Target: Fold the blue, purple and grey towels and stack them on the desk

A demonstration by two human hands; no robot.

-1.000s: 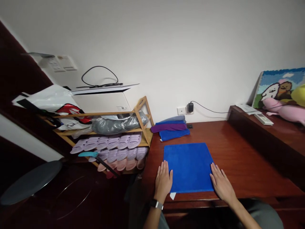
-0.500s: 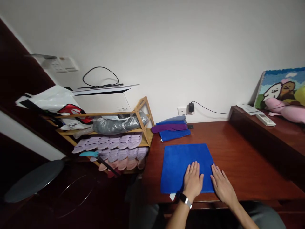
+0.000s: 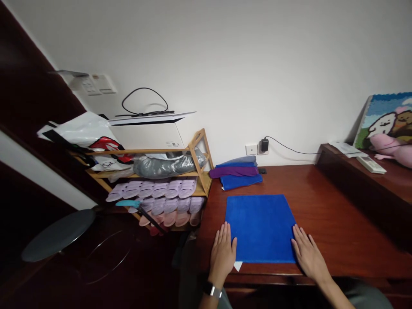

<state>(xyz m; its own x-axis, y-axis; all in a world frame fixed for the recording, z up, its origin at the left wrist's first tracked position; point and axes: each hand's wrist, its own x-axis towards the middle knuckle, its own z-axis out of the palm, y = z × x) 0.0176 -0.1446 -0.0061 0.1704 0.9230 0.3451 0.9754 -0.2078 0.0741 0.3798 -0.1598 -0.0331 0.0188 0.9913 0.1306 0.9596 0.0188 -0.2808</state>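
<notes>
A blue cloth (image 3: 261, 227) lies flat on the reddish-brown wooden table (image 3: 341, 223), with a small white tag (image 3: 237, 266) sticking out at its near left corner. At the cloth's left edge rests my left hand (image 3: 223, 251), palm down with the fingers stretched out; a watch is on its wrist. Along the right edge my right hand (image 3: 309, 253) lies flat, fingers extended and touching the cloth's border. Neither hand grips anything. Farther back on the table is a pile of folded cloths (image 3: 238, 172) in blue, purple and grey-blue.
Left of the table stands a wooden rack (image 3: 202, 163) with several slippers (image 3: 174, 189), a white box (image 3: 148, 135) and bags. A round stool (image 3: 59, 234) is at lower left. On the raised ledge at right are a remote control (image 3: 371, 164), a pink plush toy (image 3: 391, 148) and a picture.
My left hand has moved left, from the middle of the blue cloth to its left edge. My right hand stays at the right edge. The view has shifted slightly left.
</notes>
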